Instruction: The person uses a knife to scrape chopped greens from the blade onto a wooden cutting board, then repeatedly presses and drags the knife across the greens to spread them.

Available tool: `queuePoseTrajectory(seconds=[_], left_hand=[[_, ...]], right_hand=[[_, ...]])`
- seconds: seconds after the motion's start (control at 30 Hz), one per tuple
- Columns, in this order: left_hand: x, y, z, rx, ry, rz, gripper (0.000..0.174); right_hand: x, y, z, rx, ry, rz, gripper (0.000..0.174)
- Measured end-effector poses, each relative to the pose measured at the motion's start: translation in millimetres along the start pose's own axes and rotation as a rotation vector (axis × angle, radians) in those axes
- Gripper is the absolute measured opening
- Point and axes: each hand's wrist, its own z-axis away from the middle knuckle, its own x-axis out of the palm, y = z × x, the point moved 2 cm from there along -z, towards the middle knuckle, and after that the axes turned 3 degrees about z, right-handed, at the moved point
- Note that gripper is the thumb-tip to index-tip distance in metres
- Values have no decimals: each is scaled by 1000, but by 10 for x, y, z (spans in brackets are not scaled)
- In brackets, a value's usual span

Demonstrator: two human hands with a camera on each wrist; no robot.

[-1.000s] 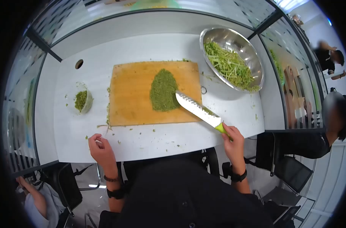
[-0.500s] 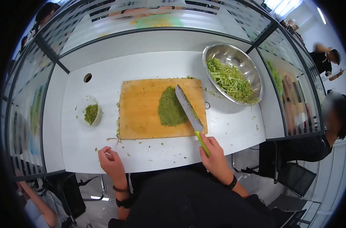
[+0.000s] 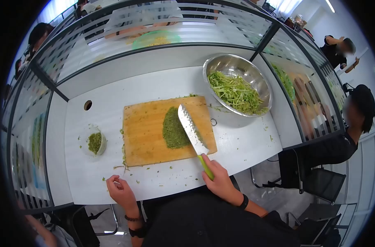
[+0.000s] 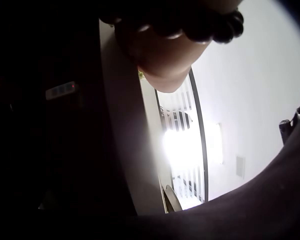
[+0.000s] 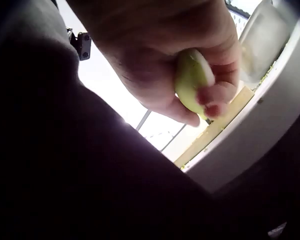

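Observation:
My right hand (image 3: 220, 183) grips the green handle of a kitchen knife (image 3: 191, 131), fingers wrapped round it. In the right wrist view the handle's butt end (image 5: 192, 82) pokes out of the fist. The blade slants up and left, along the right side of a mound of finely chopped greens (image 3: 173, 128). Under both is a wooden cutting board (image 3: 142, 133). My left hand (image 3: 120, 192) hangs loosely curled over the table's front edge, left of the board, holding nothing. The left wrist view catches only part of that hand (image 4: 162, 70) and a beaded bracelet.
A steel bowl (image 3: 265, 88) of cut green stalks (image 3: 235, 92) stands at the back right. A clear cup (image 3: 103, 145) with chopped greens sits left of the board. Green scraps dot the white table (image 3: 171, 193). Partitions (image 3: 125, 66) enclose the back and sides.
The knife has swung from pointing off the board's lower right to lying steeper beside the mound, as my right hand moved left. My left hand stays loosely curled; the head view has shifted.

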Motion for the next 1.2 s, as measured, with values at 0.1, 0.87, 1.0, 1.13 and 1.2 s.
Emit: queuePoseTrajectory(seconds=[0.1,0.87,1.0,1.13,1.2], left_hand=[[-22,9,16,-4,8,-2,11],[10,27,14,15,81,-20,7],[-2,65,9,14,87,-24,9],[-16,98,15,20,79,-21,12],[-10,98,15,27,88,-28,13]], right_hand=[[44,27,5,-121,47,-26,65],[21,123,-104,-111,14,-5,64],[17,111,-84,-168,31,76,63],[31,83,-81,-112,2,103,62],[43,131,-87,-124,2,103,62]])
